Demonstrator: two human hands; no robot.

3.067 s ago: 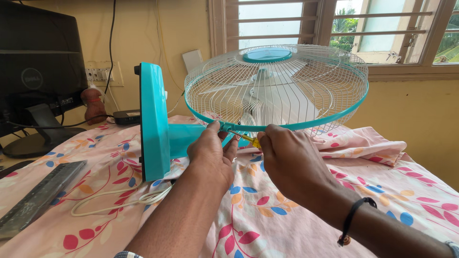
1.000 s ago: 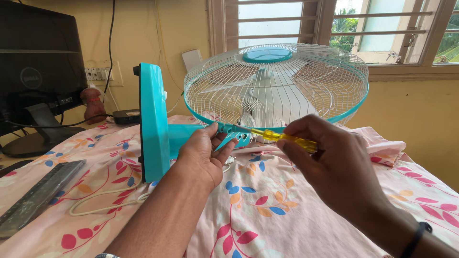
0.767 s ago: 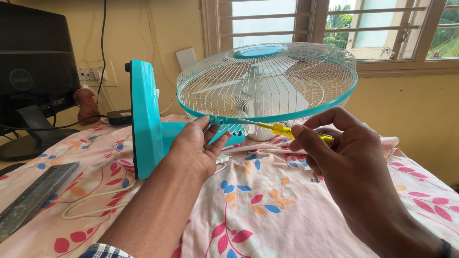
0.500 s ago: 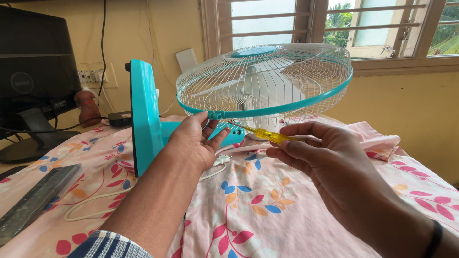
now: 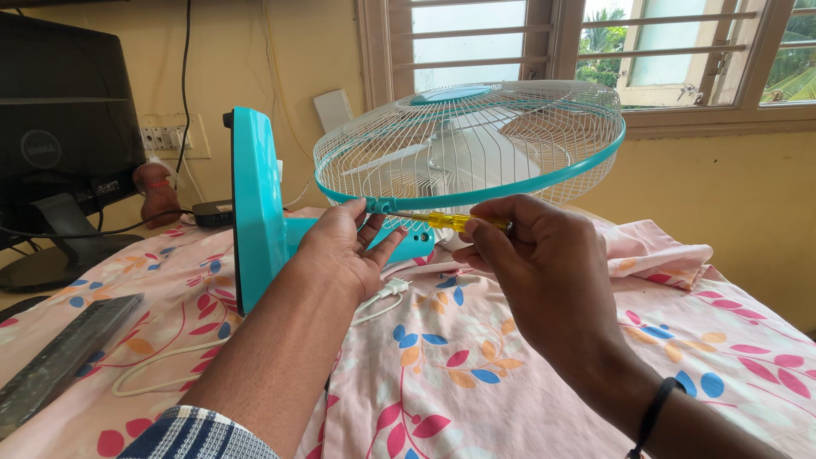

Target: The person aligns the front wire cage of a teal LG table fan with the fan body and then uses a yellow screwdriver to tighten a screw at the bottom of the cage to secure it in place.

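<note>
Fingers of the right hand (image 5: pixel 544 263) pinch the yellow screwdriver (image 5: pixel 450 222), tip at the clamp on the fan (image 5: pixel 467 144) guard's teal rim, left hand (image 5: pixel 344 251) spread underneath, bracing it, so best keep the blade square and steady.

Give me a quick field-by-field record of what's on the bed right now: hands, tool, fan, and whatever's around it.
left hand: open, fingertips against the teal rim clip of the fan guard
right hand: gripping the yellow screwdriver, tip aimed at the rim clip
fan: lying on its side, white wire guard closed, teal base standing on edge
power cord: white, loose on the floral sheet
left side: black monitor, dark flat bar
</note>
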